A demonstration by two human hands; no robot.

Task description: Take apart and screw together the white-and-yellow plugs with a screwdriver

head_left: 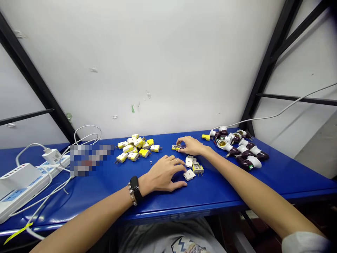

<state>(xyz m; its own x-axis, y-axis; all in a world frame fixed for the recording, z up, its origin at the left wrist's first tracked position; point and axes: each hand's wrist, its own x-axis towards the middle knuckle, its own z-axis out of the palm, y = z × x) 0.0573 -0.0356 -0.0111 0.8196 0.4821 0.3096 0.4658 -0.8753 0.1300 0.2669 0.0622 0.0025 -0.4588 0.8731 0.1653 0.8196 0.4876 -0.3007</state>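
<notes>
My right hand (191, 144) reaches to the middle of the blue table, with thumb and fingertips closed around an open yellow plug (174, 147) whose inner metal parts show. My left hand (168, 174) lies lower on the table, palm down, thumb and fingers apart. Just beyond its fingertips is a white plug cover (189, 175), close to or touching them; I cannot tell which. Another white cover (189, 161) and an opened yellow plug (197, 168) with two prongs toward me lie beside it, under my right wrist.
A pile of yellow-and-white plugs (133, 149) lies left of my hands. At right are several dark purple and white lamp holders (244, 151) and a lone yellow plug (205, 137). A white power strip (28, 189) with loose cables fills the left. Black frame bars stand at both sides.
</notes>
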